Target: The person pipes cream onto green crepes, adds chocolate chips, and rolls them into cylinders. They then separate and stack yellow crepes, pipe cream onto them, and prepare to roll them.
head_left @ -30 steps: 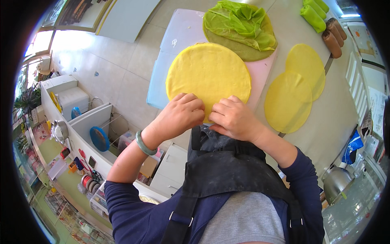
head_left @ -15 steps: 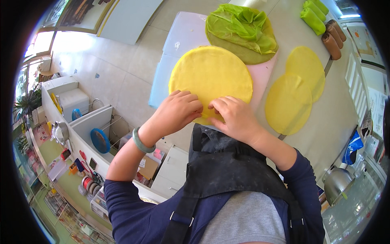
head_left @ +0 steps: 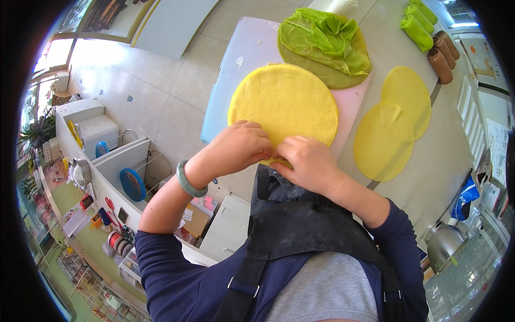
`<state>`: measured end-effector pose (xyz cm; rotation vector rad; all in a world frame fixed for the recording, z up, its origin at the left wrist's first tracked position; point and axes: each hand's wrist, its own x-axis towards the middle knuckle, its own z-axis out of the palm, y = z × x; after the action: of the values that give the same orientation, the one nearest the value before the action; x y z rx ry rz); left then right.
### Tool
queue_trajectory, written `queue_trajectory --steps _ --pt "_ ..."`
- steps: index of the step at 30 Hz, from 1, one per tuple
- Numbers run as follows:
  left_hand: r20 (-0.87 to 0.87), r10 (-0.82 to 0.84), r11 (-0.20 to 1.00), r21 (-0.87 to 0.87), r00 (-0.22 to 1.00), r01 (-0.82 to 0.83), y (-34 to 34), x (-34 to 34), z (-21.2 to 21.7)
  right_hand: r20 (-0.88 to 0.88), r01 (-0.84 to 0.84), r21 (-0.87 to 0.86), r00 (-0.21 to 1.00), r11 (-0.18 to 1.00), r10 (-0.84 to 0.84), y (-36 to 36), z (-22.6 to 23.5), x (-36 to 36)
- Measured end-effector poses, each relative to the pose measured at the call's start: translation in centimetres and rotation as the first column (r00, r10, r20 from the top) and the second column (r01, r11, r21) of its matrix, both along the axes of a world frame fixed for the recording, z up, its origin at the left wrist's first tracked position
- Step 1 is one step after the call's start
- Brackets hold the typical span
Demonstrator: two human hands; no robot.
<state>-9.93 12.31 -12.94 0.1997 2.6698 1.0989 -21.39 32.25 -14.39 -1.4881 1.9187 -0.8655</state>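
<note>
A thick round stack of yellow crepes [head_left: 284, 99], smooth on top, lies on a pale mat [head_left: 219, 91] near the table's front edge. Both hands work at its near rim, close together. My left hand [head_left: 244, 142], with a green bangle on the wrist, has its fingers curled down and closed at the edge. Beside it, my right hand [head_left: 306, 161] also pinches at the rim, thumb bent toward the index finger. The exact bit of edge between the fingertips is mostly hidden. Behind the stack, crumpled bright green crepes [head_left: 327, 40] rest on a flat olive-green round pile.
Two thin yellow crepes [head_left: 383, 142] overlap on the table to the right. Green rolls [head_left: 416, 32] and brown rolls [head_left: 440, 64] lie at the far right. A metal bowl [head_left: 446, 244] stands at the right edge. Left are a white cabinet and a cluttered shelf [head_left: 115, 236].
My right hand has moved left, closer to my left hand, and its fingers have closed more at the rim. The whole view has shifted slightly.
</note>
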Motion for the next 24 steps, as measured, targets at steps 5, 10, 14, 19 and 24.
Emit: queue_trajectory --steps 5,10,14,19,24 --pt "-0.023 0.028 0.999 -0.035 0.999 -0.029 0.3 0.2 0.1 -0.003 0.031 0.001 1.0 1.0 -0.031 -0.2 0.0 0.3" --pt "-0.049 0.014 0.995 -0.097 0.999 -0.019 0.7 0.9 0.6 -0.024 0.017 0.017 1.0 1.0 -0.016 -0.1 0.1 0.4" --pt "-0.074 0.069 0.995 -0.063 0.995 -0.074 1.0 1.3 0.5 -0.024 -0.001 0.036 1.0 0.999 0.002 -0.2 0.2 0.4" --pt "-0.064 0.071 0.997 -0.033 0.995 -0.073 0.0 1.7 0.2 -0.015 0.026 0.028 1.0 0.999 -0.025 -0.3 0.6 0.3" --pt "-0.072 0.139 0.99 0.006 0.988 -0.138 0.0 1.6 -0.3 -0.145 0.035 -0.026 0.989 0.999 -0.038 -0.5 0.6 0.9"
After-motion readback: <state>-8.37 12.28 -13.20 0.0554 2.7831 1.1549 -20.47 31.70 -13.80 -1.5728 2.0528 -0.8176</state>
